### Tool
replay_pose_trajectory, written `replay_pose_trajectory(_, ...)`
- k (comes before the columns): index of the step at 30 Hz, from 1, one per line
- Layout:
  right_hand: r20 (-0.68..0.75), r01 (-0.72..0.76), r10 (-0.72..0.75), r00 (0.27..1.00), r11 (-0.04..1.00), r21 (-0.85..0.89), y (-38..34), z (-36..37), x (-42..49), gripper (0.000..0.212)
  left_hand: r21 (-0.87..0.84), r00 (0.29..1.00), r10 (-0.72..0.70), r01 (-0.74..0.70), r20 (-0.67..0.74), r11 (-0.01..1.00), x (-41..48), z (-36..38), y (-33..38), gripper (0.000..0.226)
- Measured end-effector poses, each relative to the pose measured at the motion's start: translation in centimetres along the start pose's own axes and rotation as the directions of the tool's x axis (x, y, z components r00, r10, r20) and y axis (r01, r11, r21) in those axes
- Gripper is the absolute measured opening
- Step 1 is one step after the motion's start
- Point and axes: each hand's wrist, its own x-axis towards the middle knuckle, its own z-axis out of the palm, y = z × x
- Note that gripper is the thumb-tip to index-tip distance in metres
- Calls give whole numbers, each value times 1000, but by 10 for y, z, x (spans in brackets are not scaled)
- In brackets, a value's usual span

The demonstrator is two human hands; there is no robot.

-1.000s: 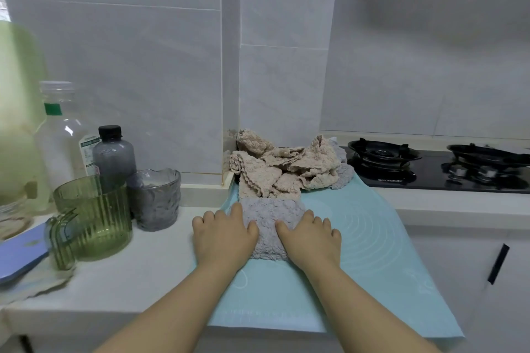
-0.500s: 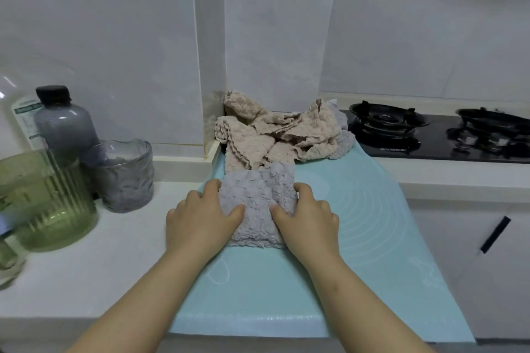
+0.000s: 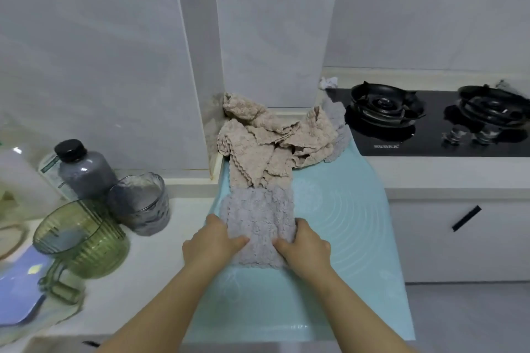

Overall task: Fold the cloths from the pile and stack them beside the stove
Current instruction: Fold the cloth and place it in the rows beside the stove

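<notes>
A grey-lilac textured cloth [image 3: 258, 215], folded into a narrow strip, lies on the pale blue mat [image 3: 352, 226]. My left hand [image 3: 212, 241] grips its near left edge, thumb on top. On the near right edge sits my right hand [image 3: 304, 243], thumb also on the cloth. Behind it, a rumpled pile of beige cloths [image 3: 272, 140] fills the wall corner, with another grey cloth [image 3: 335, 123] at the pile's right, touching the black stove [image 3: 430, 123].
Left of the mat stand a grey ribbed glass [image 3: 140, 203], a green ribbed jug [image 3: 80, 241] and a dark-capped bottle [image 3: 83, 169]. A blue board [image 3: 17, 295] lies at the far left. White cabinet fronts with a black handle [image 3: 466, 218] are on the right.
The view has dropped and shifted. Both hands slid from lying flat on the cloth's sides to gripping its near corners, and more of the strip shows.
</notes>
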Motion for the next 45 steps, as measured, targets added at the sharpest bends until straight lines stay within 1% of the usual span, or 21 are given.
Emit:
replay_pose_trajectory(1, 33, -21, 21, 999, 1000, 4, -2, -2, -4, 35, -132, 998, -7, 15, 60, 991, 1, -5, 3, 55)
replay_pose_trajectory(2, 62, -38, 36, 997, 998, 40, -2, -4, -6, 28, -288, 993, -8, 42, 118, 957, 1, -11, 8, 48)
replay_pose_trajectory(3, 78, -64, 53, 996, 987, 144, -2, -7, -8, 23, -435, 985, -3, 78, 171, 897, 2, -17, 12, 43)
replay_pose_trajectory(4, 98, -109, 82, 992, 942, 317, -3, -13, -10, 18, -549, 975, 3, 122, 222, 827, 2, -23, 16, 43)
replay_pose_trajectory(5, 135, -166, 113, 984, 850, 500, -4, -20, -14, 16, -629, 964, 13, 163, 266, 760, 1, -29, 21, 47)
replay_pose_trajectory(6, 169, -218, 141, 975, 728, 649, -5, -29, -17, 17, -670, 952, 22, 198, 304, 716, 0, -32, 25, 51)
replay_pose_trajectory(7, 202, -258, 161, 966, 612, 748, -5, -37, -21, 19, -699, 940, 42, 221, 338, 680, -1, -34, 29, 51)
replay_pose_trajectory(9, 230, -280, 163, 960, 459, 843, 0, -53, -30, 23, -737, 918, 88, 251, 387, 627, -8, -31, 41, 37)
replay_pose_trajectory(11, 250, -284, 143, 958, 329, 901, 8, -68, -39, 22, -769, 878, 151, 300, 454, 565, -15, -22, 56, 34)
replay_pose_trajectory(13, 275, -312, 179, 945, 231, 921, 24, -83, -47, 18, -785, 830, 218, 352, 514, 510, -24, -8, 75, 31)
replay_pose_trajectory(15, 276, -324, 256, 927, 167, 931, 46, -97, -54, 18, -795, 798, 278, 363, 535, 486, -33, 7, 98, 27)
replay_pose_trajectory(19, 217, -259, 376, 901, 66, 964, 102, -128, -63, 22, -797, 769, 347, 326, 536, 509, -55, 44, 156, 19)
replay_pose_trajectory(22, 179, -209, 464, 867, 14, 978, 149, -160, -71, 11, -783, 731, 390, 313, 560, 537, -73, 78, 209, 14)
replay_pose_trajectory(24, 158, -173, 491, 857, -15, 985, 182, -188, -74, 7, -771, 701, 416, 306, 579, 559, -85, 103, 251, 12)
replay_pose_trajectory(26, 123, -131, 521, 845, -20, 991, 219, -221, -75, 2, -756, 685, 425, 288, 592, 588, -95, 132, 296, 11)
replay_pose_trajectory(29, 82, -77, 566, 820, -32, 996, 278, -273, -73, 2, -735, 659, 428, 292, 619, 612, -115, 174, 367, 9)
replay_pose_trajectory(33, 64, -46, 603, 795, -45, 998, 349, -334, -71, 10, -710, 625, 436, 287, 647, 643, -144, 219, 451, 12)
replay_pose_trajectory(37, 48, -44, 607, 793, -21, 999, 405, -385, -61, 13, -699, 628, 425, 280, 652, 658, -158, 253, 519, 8)
replay_pose_trajectory(40, 44, -34, 604, 795, -27, 999, 438, -416, -44, 17, -688, 620, 424, 274, 660, 671, -158, 276, 565, 6)
replay_pose_trajectory(43, 46, -30, 615, 787, -37, 999, 471, -446, -19, 10, -696, 613, 441, 263, 655, 668, -147, 299, 613, 7)
replay_pose_trajectory(45, 41, -33, 613, 789, -25, 999, 493, -470, 5, 5, -710, 608, 464, 251, 644, 658, -133, 317, 648, 9)
